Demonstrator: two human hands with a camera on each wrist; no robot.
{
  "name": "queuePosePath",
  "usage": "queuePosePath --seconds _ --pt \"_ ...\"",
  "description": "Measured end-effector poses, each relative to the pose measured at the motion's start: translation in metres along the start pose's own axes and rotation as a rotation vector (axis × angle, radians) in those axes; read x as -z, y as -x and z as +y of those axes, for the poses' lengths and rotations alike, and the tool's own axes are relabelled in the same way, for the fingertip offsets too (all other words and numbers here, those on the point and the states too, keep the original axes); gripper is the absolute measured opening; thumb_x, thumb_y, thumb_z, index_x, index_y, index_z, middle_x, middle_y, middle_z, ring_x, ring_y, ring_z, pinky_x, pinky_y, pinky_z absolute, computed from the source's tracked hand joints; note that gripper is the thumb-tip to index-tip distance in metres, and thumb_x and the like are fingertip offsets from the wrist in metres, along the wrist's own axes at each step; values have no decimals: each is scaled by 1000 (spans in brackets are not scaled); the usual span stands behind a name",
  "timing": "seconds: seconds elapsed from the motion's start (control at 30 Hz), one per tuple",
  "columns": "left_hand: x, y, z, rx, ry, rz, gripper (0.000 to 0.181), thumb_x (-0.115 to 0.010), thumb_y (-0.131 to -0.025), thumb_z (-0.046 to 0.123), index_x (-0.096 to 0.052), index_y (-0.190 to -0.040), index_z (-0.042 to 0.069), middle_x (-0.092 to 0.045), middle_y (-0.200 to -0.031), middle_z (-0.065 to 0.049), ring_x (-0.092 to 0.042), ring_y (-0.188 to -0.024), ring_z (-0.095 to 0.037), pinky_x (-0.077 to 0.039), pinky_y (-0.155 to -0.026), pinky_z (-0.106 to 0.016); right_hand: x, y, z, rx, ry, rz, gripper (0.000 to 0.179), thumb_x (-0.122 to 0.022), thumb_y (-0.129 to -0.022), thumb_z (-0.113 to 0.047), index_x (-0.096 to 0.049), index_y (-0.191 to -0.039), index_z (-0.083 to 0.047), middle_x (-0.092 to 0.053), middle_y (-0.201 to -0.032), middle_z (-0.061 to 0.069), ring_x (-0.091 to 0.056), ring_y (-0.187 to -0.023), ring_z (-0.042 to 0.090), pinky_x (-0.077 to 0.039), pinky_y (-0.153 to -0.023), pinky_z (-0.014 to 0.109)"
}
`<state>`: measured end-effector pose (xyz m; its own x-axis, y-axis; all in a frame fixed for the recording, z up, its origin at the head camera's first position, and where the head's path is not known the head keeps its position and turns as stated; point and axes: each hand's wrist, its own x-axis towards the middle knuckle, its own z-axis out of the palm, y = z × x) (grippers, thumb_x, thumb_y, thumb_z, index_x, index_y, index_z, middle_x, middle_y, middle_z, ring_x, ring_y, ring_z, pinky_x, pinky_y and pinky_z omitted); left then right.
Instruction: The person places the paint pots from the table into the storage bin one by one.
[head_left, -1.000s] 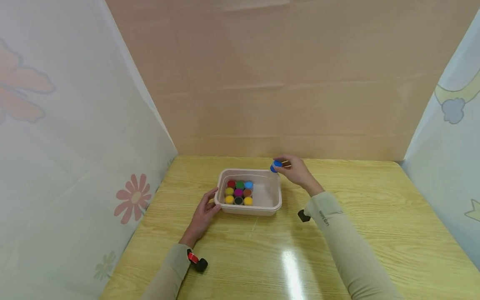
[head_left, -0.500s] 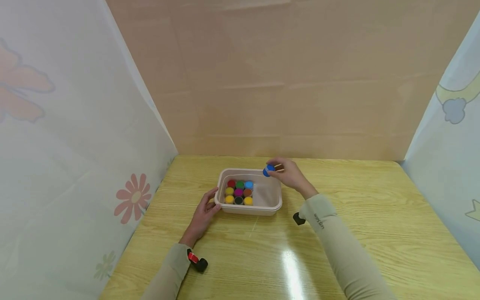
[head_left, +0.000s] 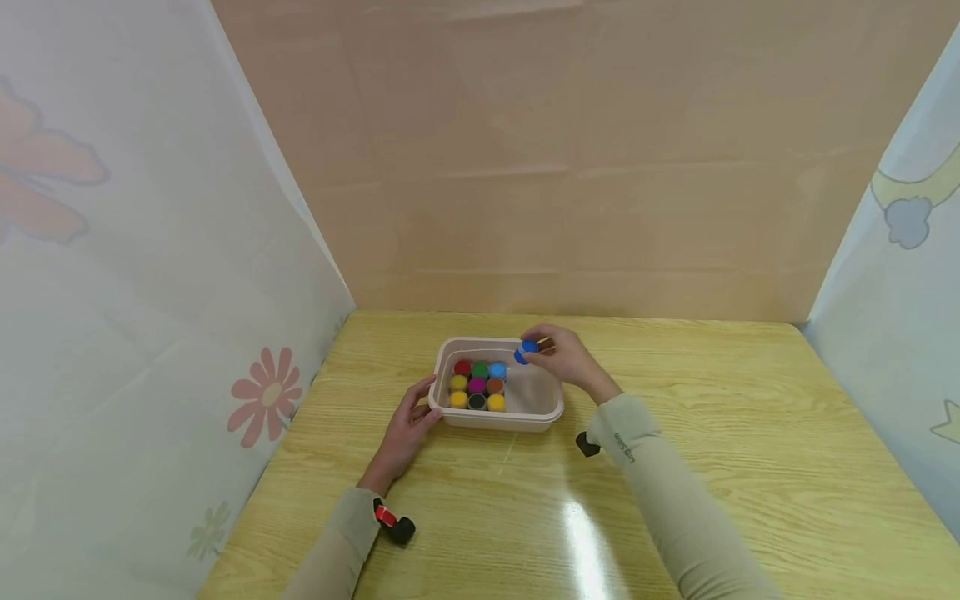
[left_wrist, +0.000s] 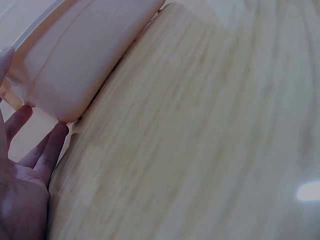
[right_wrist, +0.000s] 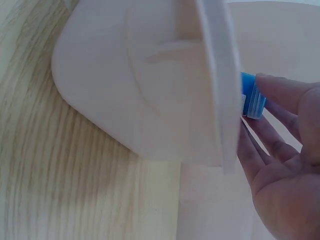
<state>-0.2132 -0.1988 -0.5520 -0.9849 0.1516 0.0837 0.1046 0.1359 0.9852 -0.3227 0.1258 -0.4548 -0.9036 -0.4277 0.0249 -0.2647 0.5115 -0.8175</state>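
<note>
My right hand (head_left: 567, 358) pinches a small blue-capped paint pot (head_left: 526, 351) between thumb and fingers, over the back right part of a pale pink plastic box (head_left: 498, 422). In the right wrist view the blue pot (right_wrist: 253, 95) is tilted, partly hidden behind the box's rim. My left hand (head_left: 405, 431) rests against the box's front left corner. Its fairly straight fingers (left_wrist: 59, 132) touch the outer wall in the left wrist view, and its thumb lies at the rim. Several pots with coloured caps, such as a purple-capped pot (head_left: 477, 385), fill the box's left side in rows.
The box stands on a yellow wood-grain table (head_left: 720, 450), near its back edge. Behind rises a brown papered wall (head_left: 570, 167). Pale sheets with printed flowers (head_left: 266, 400) hang at the left, and a patterned sheet (head_left: 907, 333) at the right.
My right hand has carried the blue paint pot left and a little toward me, from the back right corner to over the box's inside. The left hand and the box have stayed put.
</note>
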Motion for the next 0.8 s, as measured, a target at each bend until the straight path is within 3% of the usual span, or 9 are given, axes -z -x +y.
queuePosePath --seconds 0.17,0.33,0.6,0.8 --pt "-1 0 -1 0 0 10 59 -64 -104 29 -39 -157 35 -40 -160 -13 -55 -137 -41 -52 -104 -32 -7 0 -3 -14 7 -20 36 -71 -100 -16 -66 -133 -6 -68 -127 15 -66 -118 36 -55 -102 49" --pt "-2 -1 -1 5 -8 16 59 -64 -104 27 -40 -157 33 -41 -160 -12 -55 -137 -40 -51 -106 -35 -13 -2 -2 30 36 -28 35 -73 -98 -16 -67 -131 -3 -71 -121 13 -67 -112 31 -56 -100 47" --pt "-4 -2 0 19 -10 11 58 -65 -104 27 -40 -157 32 -41 -159 -13 -55 -137 -41 -51 -107 -36 -16 -2 0 66 112 -44 34 -76 -95 -14 -70 -127 -2 -73 -109 10 -65 -93 24 -58 -84 39" --pt "-4 0 2 14 -20 24 59 -65 -104 28 -39 -157 34 -40 -160 -12 -54 -138 -41 -51 -106 -37 -19 -5 0 61 150 -62 33 -75 -96 -13 -71 -127 -1 -73 -111 12 -65 -93 23 -59 -86 40"
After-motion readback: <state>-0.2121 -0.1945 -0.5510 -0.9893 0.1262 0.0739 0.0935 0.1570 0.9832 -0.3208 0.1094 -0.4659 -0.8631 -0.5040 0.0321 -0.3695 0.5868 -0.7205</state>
